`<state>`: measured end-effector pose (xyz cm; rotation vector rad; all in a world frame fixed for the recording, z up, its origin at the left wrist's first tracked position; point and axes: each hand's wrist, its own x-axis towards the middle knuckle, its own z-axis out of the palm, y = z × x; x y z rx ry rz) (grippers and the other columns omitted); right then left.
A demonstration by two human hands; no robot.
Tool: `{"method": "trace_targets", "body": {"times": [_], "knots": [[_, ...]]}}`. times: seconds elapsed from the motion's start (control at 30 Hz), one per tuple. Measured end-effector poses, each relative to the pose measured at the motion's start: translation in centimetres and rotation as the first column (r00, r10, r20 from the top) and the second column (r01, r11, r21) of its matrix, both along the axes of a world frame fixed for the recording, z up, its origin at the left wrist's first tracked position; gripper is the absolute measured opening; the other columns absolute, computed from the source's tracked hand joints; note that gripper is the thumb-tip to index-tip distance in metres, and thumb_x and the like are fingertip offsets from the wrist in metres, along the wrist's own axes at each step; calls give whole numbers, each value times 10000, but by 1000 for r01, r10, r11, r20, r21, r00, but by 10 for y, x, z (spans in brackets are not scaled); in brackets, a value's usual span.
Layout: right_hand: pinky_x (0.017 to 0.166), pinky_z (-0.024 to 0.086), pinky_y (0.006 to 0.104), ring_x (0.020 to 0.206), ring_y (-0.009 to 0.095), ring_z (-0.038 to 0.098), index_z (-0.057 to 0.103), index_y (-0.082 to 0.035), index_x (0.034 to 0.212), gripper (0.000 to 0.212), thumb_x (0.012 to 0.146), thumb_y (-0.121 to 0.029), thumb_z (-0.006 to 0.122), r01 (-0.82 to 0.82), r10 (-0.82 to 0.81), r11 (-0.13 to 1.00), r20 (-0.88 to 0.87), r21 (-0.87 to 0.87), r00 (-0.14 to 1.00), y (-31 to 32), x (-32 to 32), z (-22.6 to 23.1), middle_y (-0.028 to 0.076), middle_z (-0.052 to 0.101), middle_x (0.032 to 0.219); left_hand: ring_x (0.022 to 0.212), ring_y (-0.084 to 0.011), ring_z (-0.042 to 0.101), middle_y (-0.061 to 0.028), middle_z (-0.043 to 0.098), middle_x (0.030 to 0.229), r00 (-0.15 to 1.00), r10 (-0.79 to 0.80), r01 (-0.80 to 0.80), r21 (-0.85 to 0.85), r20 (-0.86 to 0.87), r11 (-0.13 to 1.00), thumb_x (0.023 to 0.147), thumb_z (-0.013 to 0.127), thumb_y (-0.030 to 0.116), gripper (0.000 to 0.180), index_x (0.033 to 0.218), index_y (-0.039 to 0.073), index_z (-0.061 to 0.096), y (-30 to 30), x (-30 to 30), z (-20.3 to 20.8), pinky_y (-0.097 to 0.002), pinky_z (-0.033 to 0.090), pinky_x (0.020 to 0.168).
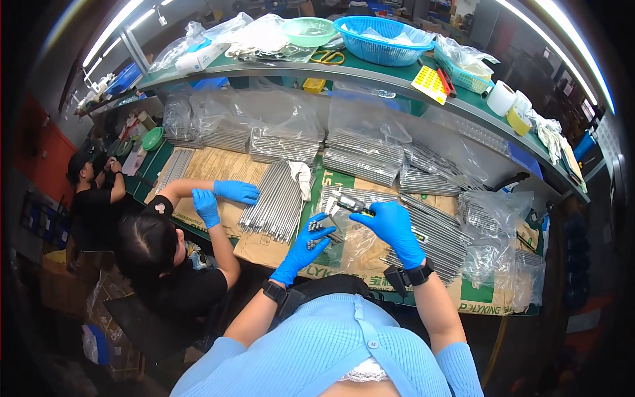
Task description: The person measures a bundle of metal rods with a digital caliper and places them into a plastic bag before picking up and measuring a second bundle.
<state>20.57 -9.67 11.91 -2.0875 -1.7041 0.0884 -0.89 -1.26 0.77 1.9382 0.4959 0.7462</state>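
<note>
My left hand (304, 246), in a blue glove, is closed round a small bundle of thin metal rods (315, 227), their ends showing between the fingers. Just to the right and above, my gloved right hand (391, 228) grips a digital caliper (350, 203). The caliper's jaws are near the upper end of the bundle; whether they touch a rod I cannot tell. Beneath and beside my right hand lies a wide spread of metal rods (440, 241) on brown cardboard wrap (357, 266). Another row of rods (271, 206) lies to the left, with a white cloth (301, 178) on it.
A co-worker's blue-gloved hands (236, 192) are at the left rows. Stacked rods in plastic bags (362, 157) line the back. Above runs a shelf (264, 69) with a blue basket (383, 47), scissors (327, 57) and tape rolls (501, 98). Farther left sits another person (92, 185).
</note>
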Motion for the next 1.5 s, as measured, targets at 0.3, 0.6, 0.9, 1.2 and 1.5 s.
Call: {"method": "trace_targets", "body": {"times": [0.3,0.6,0.9,1.2,1.5], "knots": [[467,455,370,519,294,594,619,-23,669,512,744,-529,630,97,-89,994,-144,50,986,9,-19,-25,147,561,540,1145,-280,447,-160,459,1235,992,125,-125,36,13,991,845,577,109,373,1216,82,549,7,16,-12,-343,355,965],[457,457,353,502,283,593,623,-44,688,528,735,-570,613,34,-35,999,-110,-12,993,-28,-36,-35,137,575,554,1202,-330,381,-191,396,1285,988,136,-128,-120,66,985,803,644,138,520,1268,29,438,3,18,-27,-387,293,1026],[442,445,343,477,263,580,623,-49,649,563,712,-608,609,36,-47,995,-120,-92,992,-32,-32,-36,126,561,528,1200,-342,375,-194,382,1298,996,86,-85,99,-9,991,778,666,138,592,1290,17,395,9,20,-30,-393,294,1026],[413,380,311,408,207,504,627,-33,640,532,710,-559,659,82,-92,994,-132,-75,987,-41,2,2,105,500,466,1118,-279,456,-134,466,1206,994,97,-103,184,44,977,794,620,53,336,1128,45,585,1,7,-12,-346,358,965],[433,413,328,446,258,541,617,-30,617,566,693,-590,646,132,-134,991,-128,-24,983,-26,21,35,116,516,484,1067,-244,488,-113,479,1168,994,102,-104,64,34,992,803,614,57,232,1030,70,662,2,2,-11,-318,387,931]]}}
